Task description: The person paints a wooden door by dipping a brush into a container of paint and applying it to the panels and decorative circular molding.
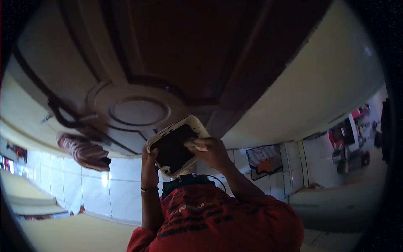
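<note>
In front of my chest is a white rectangular tub [196, 124] with a dark inside and dark smears on its rim. My left hand [150, 166] grips the tub's left edge, with the thumb over the rim. At the tub's right side my right hand [213, 153] is closed around a small pale brush-like tool [195, 145]. The tool's tip is over the dark inside; whether it touches cannot be seen. Beyond the tub stands a dark brown panelled door [140, 111], which neither hand touches.
A striped cloth [84, 153] hangs at the left, below the door handle [67, 119]. A patterned mat [265, 161] lies on the white tiled floor [90, 185] at the right. Pale wall [289, 101] borders the door. Household items [352, 138] stand far right.
</note>
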`<state>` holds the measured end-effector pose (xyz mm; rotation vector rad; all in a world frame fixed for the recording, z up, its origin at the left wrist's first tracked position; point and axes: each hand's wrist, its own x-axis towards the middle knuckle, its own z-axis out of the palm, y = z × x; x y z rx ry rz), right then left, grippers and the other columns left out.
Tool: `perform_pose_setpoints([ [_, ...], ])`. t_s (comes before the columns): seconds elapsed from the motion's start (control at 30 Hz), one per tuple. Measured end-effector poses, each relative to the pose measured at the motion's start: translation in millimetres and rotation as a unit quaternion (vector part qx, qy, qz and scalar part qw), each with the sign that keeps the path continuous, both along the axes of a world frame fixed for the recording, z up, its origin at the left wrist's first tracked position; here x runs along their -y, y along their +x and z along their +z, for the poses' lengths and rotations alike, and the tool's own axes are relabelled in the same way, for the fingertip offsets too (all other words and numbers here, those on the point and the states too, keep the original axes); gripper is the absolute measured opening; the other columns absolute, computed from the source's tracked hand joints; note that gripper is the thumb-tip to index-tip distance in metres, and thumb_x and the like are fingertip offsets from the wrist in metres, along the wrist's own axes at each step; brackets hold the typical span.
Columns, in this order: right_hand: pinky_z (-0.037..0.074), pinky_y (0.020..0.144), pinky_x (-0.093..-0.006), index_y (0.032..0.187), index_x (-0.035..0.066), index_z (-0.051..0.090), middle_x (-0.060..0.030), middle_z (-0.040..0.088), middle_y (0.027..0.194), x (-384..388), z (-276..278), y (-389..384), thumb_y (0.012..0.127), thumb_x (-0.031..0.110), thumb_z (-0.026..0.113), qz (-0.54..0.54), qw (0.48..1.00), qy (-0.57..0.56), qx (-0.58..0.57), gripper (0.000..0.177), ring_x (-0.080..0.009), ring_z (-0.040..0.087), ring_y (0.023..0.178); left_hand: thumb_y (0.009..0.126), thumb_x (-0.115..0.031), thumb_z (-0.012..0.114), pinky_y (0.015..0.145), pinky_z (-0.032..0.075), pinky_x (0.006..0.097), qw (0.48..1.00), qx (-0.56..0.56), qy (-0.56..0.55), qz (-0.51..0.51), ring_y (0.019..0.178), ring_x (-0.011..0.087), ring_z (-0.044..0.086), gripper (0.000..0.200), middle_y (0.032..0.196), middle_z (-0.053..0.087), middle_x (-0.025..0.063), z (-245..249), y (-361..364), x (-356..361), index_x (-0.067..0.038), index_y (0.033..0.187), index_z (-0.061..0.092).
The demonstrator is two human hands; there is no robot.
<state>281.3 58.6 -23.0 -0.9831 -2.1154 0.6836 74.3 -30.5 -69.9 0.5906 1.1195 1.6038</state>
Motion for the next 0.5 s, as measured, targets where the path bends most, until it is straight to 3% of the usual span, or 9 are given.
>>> perform_pose_setpoints([
  [0.03, 0.056, 0.063, -0.0349, 0.097, 0.001, 0.07, -0.017, 0.07, 0.082, 2.0, -3.7, 0.8, 0.078, 0.022, 0.08, -0.014, 1.0, 0.006, 0.001, 0.03, -0.0292, 0.07, 0.073, 0.091, -0.029, 0.057, 0.102, 0.041, 0.0362, 1.0, 0.0, 0.007, 0.004, 0.123, 0.0216, 0.049, 0.055, 0.129, 0.053, 0.0117, -0.8, -0.7, 0.4, -0.001, 0.136, 0.042],
  [0.1, 0.056, 0.066, -0.0344, 0.099, 0.001, 0.07, -0.0186, 0.07, 0.085, 5.2, -14.8, 2.7, 0.078, 0.022, 0.08, -0.015, 0.994, -0.024, -0.102, 0.03, -0.0292, 0.071, 0.077, 0.093, -0.027, 0.056, 0.105, 0.038, 0.0347, 1.0, 0.005, 0.02, 0.006, 0.124, 0.0221, 0.048, 0.053, 0.13, 0.053, 0.0132, -0.2, -2.9, 0.1, 0.001, 0.135, 0.041],
  [0.2, 0.056, 0.072, -0.0304, 0.098, -0.004, 0.068, -0.0171, 0.071, 0.094, 12.3, -7.7, 12.8, 0.078, 0.013, 0.081, -0.021, 0.996, -0.036, -0.077, 0.03, -0.0218, 0.071, 0.084, 0.094, -0.025, 0.055, 0.105, 0.039, 0.0351, 0.999, 0.035, 0.041, -0.008, 0.123, 0.0223, 0.049, 0.05, 0.13, 0.053, 0.0133, 0.9, -3.6, -2.0, 0.001, 0.135, 0.042],
  [0.23, 0.055, 0.075, -0.0291, 0.098, -0.004, 0.068, -0.016, 0.072, 0.093, 12.6, -2.9, 14.4, 0.079, 0.013, 0.08, -0.016, 0.999, -0.042, -0.015, 0.028, -0.0187, 0.07, 0.085, 0.094, -0.022, 0.054, 0.104, 0.041, 0.0355, 0.998, 0.038, 0.044, -0.008, 0.122, 0.0222, 0.051, 0.048, 0.13, 0.053, 0.013, -0.8, -4.6, -2.8, 0.0, 0.135, 0.041],
  [0.27, 0.055, 0.075, -0.0291, 0.098, -0.004, 0.068, -0.016, 0.072, 0.093, 15.3, -6.0, 16.3, 0.079, 0.013, 0.08, -0.026, 0.999, -0.04, -0.015, 0.028, -0.0187, 0.07, 0.085, 0.094, -0.022, 0.054, 0.104, 0.041, 0.0355, 0.998, 0.039, 0.046, -0.018, 0.122, 0.0222, 0.051, 0.048, 0.13, 0.053, 0.013, -1.3, -5.0, -2.5, 0.0, 0.135, 0.041],
  [0.33, 0.056, 0.071, -0.0341, 0.097, -0.001, 0.07, -0.0171, 0.071, 0.09, 18.6, -14.6, 17.5, 0.08, 0.022, 0.079, -0.035, 0.989, -0.03, -0.141, 0.03, -0.0272, 0.071, 0.082, 0.095, -0.022, 0.054, 0.102, 0.042, 0.0353, 0.997, 0.061, 0.038, -0.025, 0.121, 0.0221, 0.051, 0.048, 0.13, 0.054, 0.0126, 3.4, -6.4, -5.1, 0.0, 0.136, 0.041],
  [0.47, 0.056, 0.07, -0.0344, 0.097, -0.001, 0.07, -0.0156, 0.071, 0.091, 24.2, -4.6, 29.0, 0.081, 0.02, 0.078, -0.066, 0.995, -0.045, -0.064, 0.028, -0.0275, 0.071, 0.08, 0.095, -0.022, 0.056, 0.102, 0.042, 0.0354, 0.995, 0.084, 0.04, -0.045, 0.12, 0.0221, 0.052, 0.047, 0.13, 0.054, 0.0125, -2.6, -9.4, -8.5, -0.001, 0.135, 0.042],
  [0.5, 0.055, 0.069, -0.0322, 0.098, 0.0, 0.07, -0.0145, 0.071, 0.09, 24.5, -0.9, 30.9, 0.082, 0.018, 0.077, -0.068, 0.996, -0.03, -0.04, 0.025, -0.0225, 0.07, 0.079, 0.095, -0.023, 0.056, 0.101, 0.042, 0.0354, 0.997, 0.064, 0.03, -0.043, 0.12, 0.0223, 0.052, 0.048, 0.129, 0.054, 0.0125, -4.1, -9.3, -8.9, -0.001, 0.135, 0.042],
])
